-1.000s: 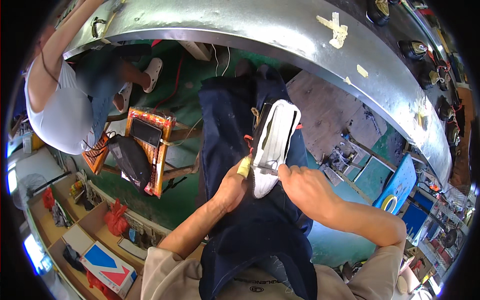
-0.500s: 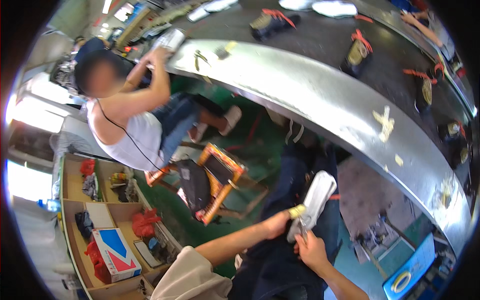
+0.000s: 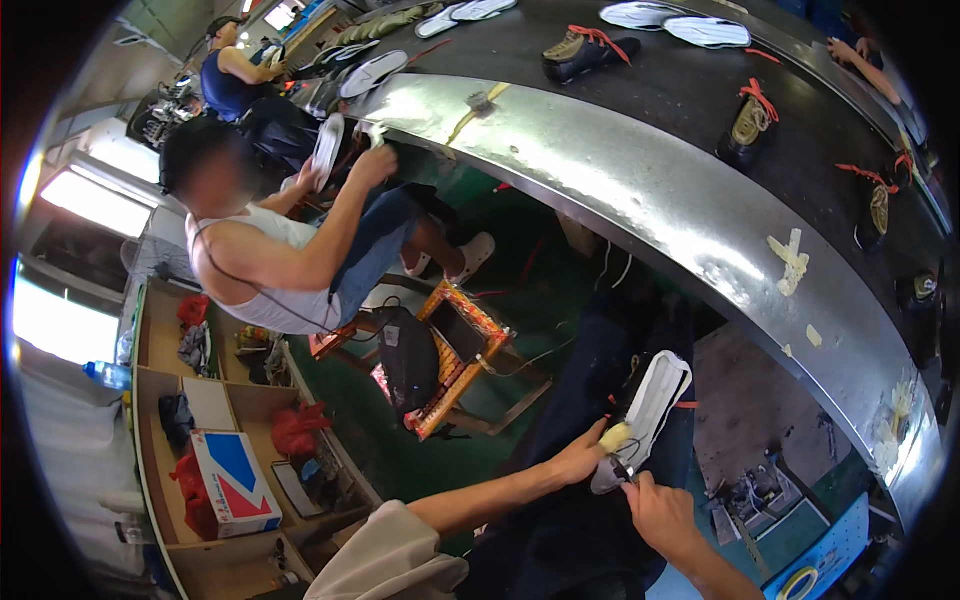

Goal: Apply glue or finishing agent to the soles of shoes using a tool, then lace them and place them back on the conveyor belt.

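A shoe with a white sole (image 3: 660, 395) lies sole up across my lap, with red lace showing at both sides. My left hand (image 3: 585, 457) is closed on the shoe near its lower end, and a pale yellow covering wraps a fingertip. At that same end my right hand (image 3: 662, 508) grips a small dark metal tool (image 3: 622, 469), its tip against the sole's edge. The tool's exact kind is too small to make out.
A curved metal bench edge (image 3: 620, 165) borders a dark belt carrying laced shoes (image 3: 750, 125) and white soles (image 3: 705, 32). At left, a co-worker (image 3: 265, 245) holds a white sole. A stool (image 3: 465, 340) bears a black bag. Wooden compartments (image 3: 255, 400) stand lower left; a blue board (image 3: 825, 550), lower right.
My hands stay at the shoe's lower end, the right still gripping the tool. The co-worker's hands have come apart and down from the bench edge. Another person shows behind. The view has shifted slightly.
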Motion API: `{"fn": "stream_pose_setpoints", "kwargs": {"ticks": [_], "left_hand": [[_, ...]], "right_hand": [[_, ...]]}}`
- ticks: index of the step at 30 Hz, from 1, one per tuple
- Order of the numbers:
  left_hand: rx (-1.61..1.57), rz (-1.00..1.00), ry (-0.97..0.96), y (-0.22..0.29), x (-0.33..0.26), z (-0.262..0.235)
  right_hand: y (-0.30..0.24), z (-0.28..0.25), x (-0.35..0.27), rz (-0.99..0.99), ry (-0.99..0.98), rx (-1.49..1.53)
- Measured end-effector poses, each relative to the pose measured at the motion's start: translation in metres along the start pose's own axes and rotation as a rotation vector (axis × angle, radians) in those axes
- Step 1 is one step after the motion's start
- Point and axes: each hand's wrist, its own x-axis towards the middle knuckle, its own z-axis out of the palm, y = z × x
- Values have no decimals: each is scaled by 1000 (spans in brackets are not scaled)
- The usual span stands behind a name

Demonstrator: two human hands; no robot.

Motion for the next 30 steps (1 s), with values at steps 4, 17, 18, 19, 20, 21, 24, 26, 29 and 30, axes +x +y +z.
{"fn": "stream_pose_setpoints", "kwargs": {"ticks": [4, 17, 18, 19, 20, 21, 24, 26, 29, 30], "left_hand": [[120, 465, 167, -12, -25, 16], [849, 524, 430, 55, -26, -26], [686, 576, 417, 42, -4, -30], [520, 626, 406, 24, 19, -30], [114, 562, 306, 18, 30, -16], [74, 580, 202, 8, 37, -17], [203, 639, 92, 10, 33, -10], [-263, 380, -29, 38, 25, 0], [-489, 311, -82, 43, 26, -9], [-409, 316, -48, 40, 31, -10]], "right_hand": [[8, -15, 3, 219, -255, 571], [31, -30, 34, 76, -2, 471], [31, -34, 33, 88, 0, 524], [34, -37, 39, 90, 2, 521], [40, -37, 47, 45, 47, 349], [46, -39, 59, -2, 94, 177], [27, -59, 70, 25, 43, -5], [23, -52, 72, -3, 81, -134], [9, -23, 76, 168, 100, 171], [6, -8, 77, 236, 164, 252]]}}
